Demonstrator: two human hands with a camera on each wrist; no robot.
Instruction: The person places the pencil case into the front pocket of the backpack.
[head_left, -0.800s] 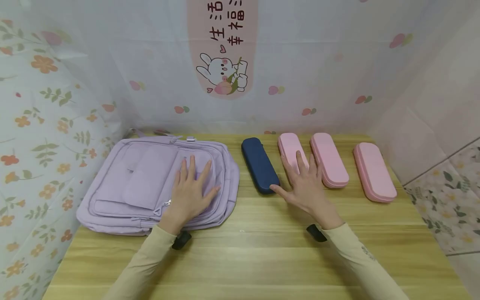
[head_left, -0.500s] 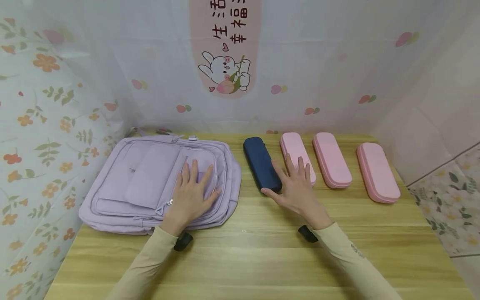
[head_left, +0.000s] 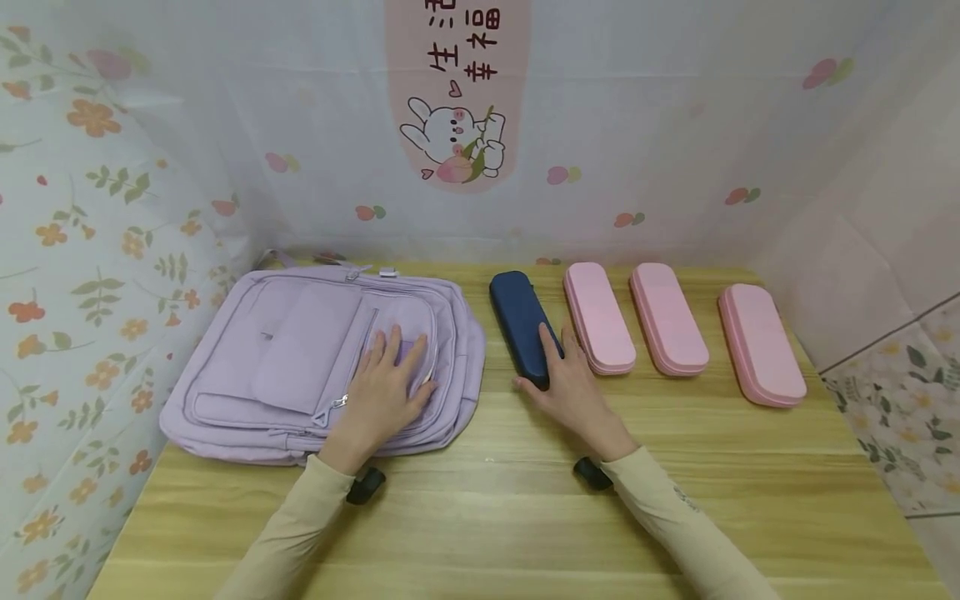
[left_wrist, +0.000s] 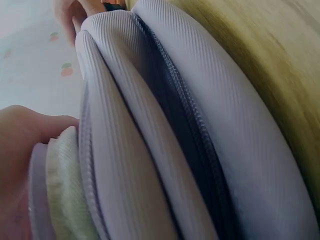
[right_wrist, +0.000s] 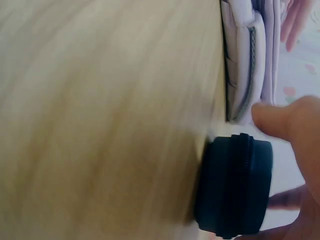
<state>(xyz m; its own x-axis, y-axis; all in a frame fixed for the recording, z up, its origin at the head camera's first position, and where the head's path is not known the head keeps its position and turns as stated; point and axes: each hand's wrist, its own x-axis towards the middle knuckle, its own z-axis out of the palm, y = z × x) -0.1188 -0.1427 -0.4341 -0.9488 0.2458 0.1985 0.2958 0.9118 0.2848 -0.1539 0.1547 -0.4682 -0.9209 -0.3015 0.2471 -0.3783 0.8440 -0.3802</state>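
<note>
A lilac backpack (head_left: 292, 342) lies flat on the table at the left, front pockets up. My left hand (head_left: 381, 398) rests on its right-hand pocket with fingers spread; in the left wrist view the thumb (left_wrist: 30, 125) lies against the pocket's edge. Right of the bag is a navy zipped pencil case (head_left: 517, 321). My right hand (head_left: 576, 396) is over its near end, thumb on the left and fingers on the right, loosely bent. In the right wrist view the thumb stands apart from the case's end (right_wrist: 235, 185).
Three pink cases, a left one (head_left: 600, 321), a middle one (head_left: 669, 321) and a right one (head_left: 761, 346), lie in a row right of the navy case. Behind the wooden table (head_left: 480, 525) hangs a printed white curtain (head_left: 322, 125).
My right hand has moved left from over the left pink case to the near end of the navy case. My left hand has stayed on the backpack. The view has shifted slightly.
</note>
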